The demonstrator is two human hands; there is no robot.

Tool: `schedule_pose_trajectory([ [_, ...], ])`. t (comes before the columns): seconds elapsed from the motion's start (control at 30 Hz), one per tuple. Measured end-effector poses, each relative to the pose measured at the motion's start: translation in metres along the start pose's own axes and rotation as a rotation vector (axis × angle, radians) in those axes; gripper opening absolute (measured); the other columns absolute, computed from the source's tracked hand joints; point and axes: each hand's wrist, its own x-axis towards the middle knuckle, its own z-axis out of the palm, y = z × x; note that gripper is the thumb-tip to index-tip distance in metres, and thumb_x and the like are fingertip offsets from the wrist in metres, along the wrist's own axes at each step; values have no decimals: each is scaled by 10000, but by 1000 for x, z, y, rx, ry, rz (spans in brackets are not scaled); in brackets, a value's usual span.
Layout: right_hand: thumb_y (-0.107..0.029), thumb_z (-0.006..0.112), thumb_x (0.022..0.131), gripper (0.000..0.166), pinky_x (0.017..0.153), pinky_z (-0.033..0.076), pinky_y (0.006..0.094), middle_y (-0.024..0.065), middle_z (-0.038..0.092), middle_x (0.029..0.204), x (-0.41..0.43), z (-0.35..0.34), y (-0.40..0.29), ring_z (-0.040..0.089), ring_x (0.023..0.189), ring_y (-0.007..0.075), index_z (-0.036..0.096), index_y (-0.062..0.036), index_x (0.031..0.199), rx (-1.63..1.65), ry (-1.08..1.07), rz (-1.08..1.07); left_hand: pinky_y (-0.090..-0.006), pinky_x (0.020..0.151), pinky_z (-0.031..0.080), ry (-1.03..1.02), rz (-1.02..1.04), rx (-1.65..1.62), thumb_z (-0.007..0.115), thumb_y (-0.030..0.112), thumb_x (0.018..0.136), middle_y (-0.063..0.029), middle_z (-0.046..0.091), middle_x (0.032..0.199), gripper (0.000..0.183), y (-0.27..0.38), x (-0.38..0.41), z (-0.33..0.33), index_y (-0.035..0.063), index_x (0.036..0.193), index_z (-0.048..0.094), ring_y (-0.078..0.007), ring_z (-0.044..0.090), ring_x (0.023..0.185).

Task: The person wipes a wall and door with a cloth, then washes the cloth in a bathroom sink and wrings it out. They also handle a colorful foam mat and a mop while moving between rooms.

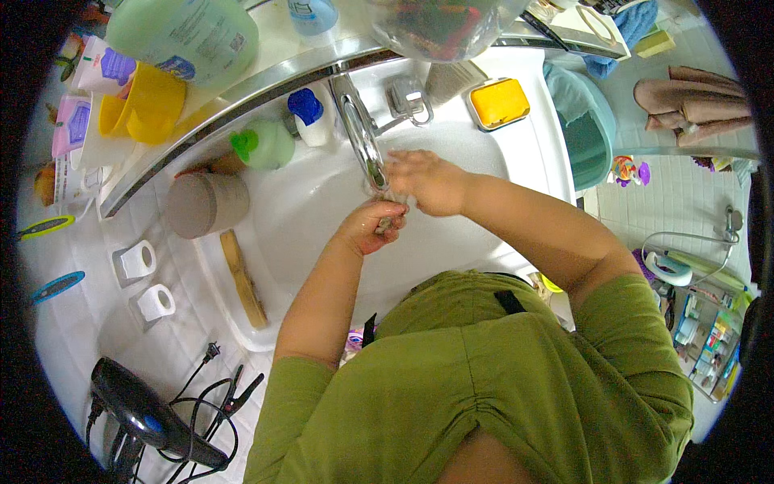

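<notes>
Below the spout of a chrome faucet, water runs over both hands above a white washbasin. My left hand is curled, wet and palm up, with something small and greyish partly visible between its fingers; what it is cannot be told. My right hand lies just right of the spout with its fingers spread, seemingly holding nothing. A yellow bar of soap rests in a dish on the basin's right rim. Behind the faucet's left side stand a white bottle with a blue cap and a green bottle.
A lidded jar and a wooden comb or brush sit along the left rim. A mirrored shelf edge curves above the basin. At lower left hangs a black hair dryer with its cord; a teal bin stands right.
</notes>
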Motion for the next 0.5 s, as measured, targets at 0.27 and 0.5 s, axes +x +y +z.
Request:
schedule_pose_trajectory([
  [0.27, -149, 538, 771, 220, 697, 514, 421, 172, 652, 949, -19, 0, -20, 640, 860, 316, 608, -59, 959, -151, -372, 438, -324, 433, 379, 169, 133, 1126, 616, 145, 714, -48, 539, 652, 195, 8, 13, 55, 76, 879, 537, -177, 509, 538],
  [0.5, -213, 552, 797, 241, 737, 493, 421, 180, 646, 934, -51, -2, -28, 622, 874, 331, 625, -20, 921, 175, -343, 806, -446, 680, 490, 317, 557, 1992, 592, 156, 750, -178, 624, 836, 180, -6, 33, 69, 58, 897, 554, -357, 620, 796],
])
